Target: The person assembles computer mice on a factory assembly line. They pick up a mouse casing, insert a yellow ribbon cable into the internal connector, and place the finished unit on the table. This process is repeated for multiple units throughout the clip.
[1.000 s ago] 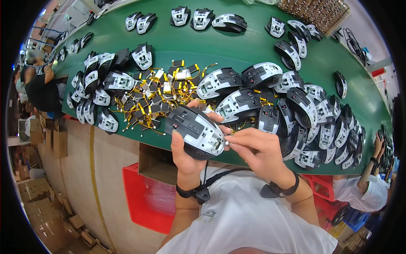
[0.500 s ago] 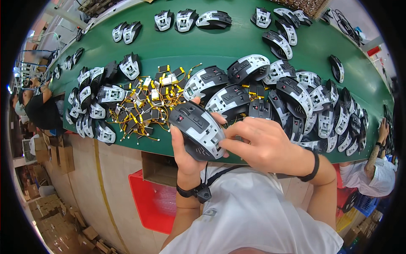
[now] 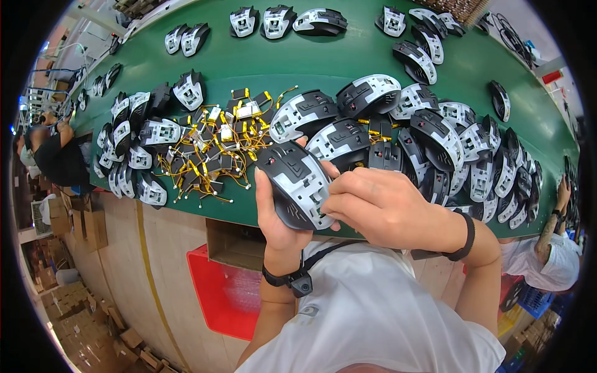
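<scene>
My left hand [image 3: 280,231] holds a black and pale-grey computer mouse shell [image 3: 297,181] at a tilt over the table's near edge, its fingers wrapped round from below and the thumb along its left side. The shell's pale part has several cut-outs. At its lower right side, my right hand [image 3: 393,208] is closed in a pinch against the shell; whatever the fingertips hold is hidden. Just beyond the left hand lies a heap of small battery packs [image 3: 214,146] with yellow wires and white plugs. Similar mouse shells [image 3: 339,140] lie just past the right fingers.
More mouse shells crowd the green table [image 3: 249,68] in a right-hand heap [image 3: 479,152] and a left-hand cluster [image 3: 127,140]. Several stand in a far row [image 3: 278,22]. Below the edge are a cardboard box [image 3: 235,248] and a red bin [image 3: 208,298]. Co-workers [image 3: 547,255] sit either side.
The view has shifted slightly. The held mouse shell is turned a little more upright, and my right fingers still press at its lower right side.
</scene>
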The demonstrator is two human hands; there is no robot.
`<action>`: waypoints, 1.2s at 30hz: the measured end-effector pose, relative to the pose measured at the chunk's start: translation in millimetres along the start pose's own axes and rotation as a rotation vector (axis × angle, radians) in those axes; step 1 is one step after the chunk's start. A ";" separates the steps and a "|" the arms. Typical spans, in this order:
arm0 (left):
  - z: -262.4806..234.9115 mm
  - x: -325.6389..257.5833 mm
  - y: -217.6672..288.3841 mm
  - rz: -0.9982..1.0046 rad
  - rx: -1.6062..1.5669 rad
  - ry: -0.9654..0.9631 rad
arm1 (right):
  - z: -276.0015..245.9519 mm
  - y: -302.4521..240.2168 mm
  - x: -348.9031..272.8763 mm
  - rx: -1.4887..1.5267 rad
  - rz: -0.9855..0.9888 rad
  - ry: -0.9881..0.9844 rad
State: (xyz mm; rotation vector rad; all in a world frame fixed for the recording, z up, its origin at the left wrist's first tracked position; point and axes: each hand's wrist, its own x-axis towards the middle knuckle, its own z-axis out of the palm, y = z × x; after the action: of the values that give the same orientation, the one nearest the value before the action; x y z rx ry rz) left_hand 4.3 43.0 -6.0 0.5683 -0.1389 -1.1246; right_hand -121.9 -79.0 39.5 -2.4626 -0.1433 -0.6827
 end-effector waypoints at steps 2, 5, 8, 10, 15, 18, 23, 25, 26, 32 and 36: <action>-3.4 -0.2 -0.4 -0.030 -0.027 -0.066 | 0.3 0.0 -2.4 -0.026 0.016 -0.022; -0.7 -2.0 -1.0 -0.058 -0.038 -0.027 | -0.6 -1.8 0.2 -0.060 -0.062 0.021; 5.0 -1.1 -1.8 -0.059 -0.065 0.000 | -14.0 -2.5 6.7 -0.166 -0.170 -0.099; 7.8 -0.1 -2.3 -0.064 -0.062 0.027 | -19.7 -1.7 7.6 -0.227 -0.221 -0.157; 9.3 -2.0 -1.2 -0.121 -0.090 0.046 | -16.4 4.9 8.3 -0.078 -0.186 -0.128; 6.2 -0.5 -3.0 -0.125 -0.103 0.002 | -8.8 11.0 3.7 0.119 -0.027 -0.078; 9.7 -0.5 -3.0 -0.155 -0.082 -0.017 | -16.5 9.0 2.0 0.017 -0.056 -0.114; 13.8 -0.1 -5.0 -0.125 -0.027 0.030 | -18.5 7.3 1.3 -0.079 -0.092 -0.131; 11.3 2.8 -7.7 -0.102 -0.026 0.047 | -19.0 5.5 1.7 -0.146 -0.111 -0.134; 19.8 6.2 -11.3 -0.051 -0.059 0.054 | -13.2 13.1 -4.5 -0.080 -0.092 -0.061; 14.5 8.6 -14.8 0.009 -0.087 0.027 | -5.8 3.6 -17.9 -0.143 -0.043 0.016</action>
State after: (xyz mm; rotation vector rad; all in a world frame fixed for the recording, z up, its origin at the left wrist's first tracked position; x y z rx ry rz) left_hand -9.5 25.6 -2.4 0.5051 -0.0690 -1.1086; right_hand -139.1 -84.4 32.8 -2.5963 -0.1459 -0.7550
